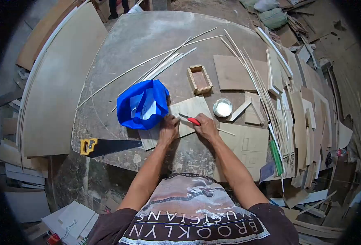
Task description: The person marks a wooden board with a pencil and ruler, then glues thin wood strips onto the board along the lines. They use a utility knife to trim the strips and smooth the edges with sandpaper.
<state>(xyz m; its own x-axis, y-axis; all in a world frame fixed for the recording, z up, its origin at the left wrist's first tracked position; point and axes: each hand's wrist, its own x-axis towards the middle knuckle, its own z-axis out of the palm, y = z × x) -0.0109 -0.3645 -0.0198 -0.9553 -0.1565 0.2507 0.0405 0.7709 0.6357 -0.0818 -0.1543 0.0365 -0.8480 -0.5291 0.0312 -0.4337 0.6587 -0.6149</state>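
Observation:
My right hand (207, 125) is closed around a red-handled knife (194, 121), its dark blade pointing left over a pale wooden board (192, 106). My left hand (169, 127) rests at the board's left part, fingers bent together near the blade tip; what they pinch, if anything, is too small to make out. A thin stick (227, 132) sticks out to the right from beneath my right hand. Just left of my left hand sits an open blue bag (125, 107). A small wooden box (199, 80) and a jar of white stuff (222, 108) stand beyond my right hand.
A handsaw (113, 147) with a yellow handle lies at the left of the worktable (152, 32). Long thin strips (257, 77), plywood pieces (234, 72) and a green tool (276, 157) lie on the right. A large panel (58, 90) stands left of the table. A person's legs (118, 7) show at the top.

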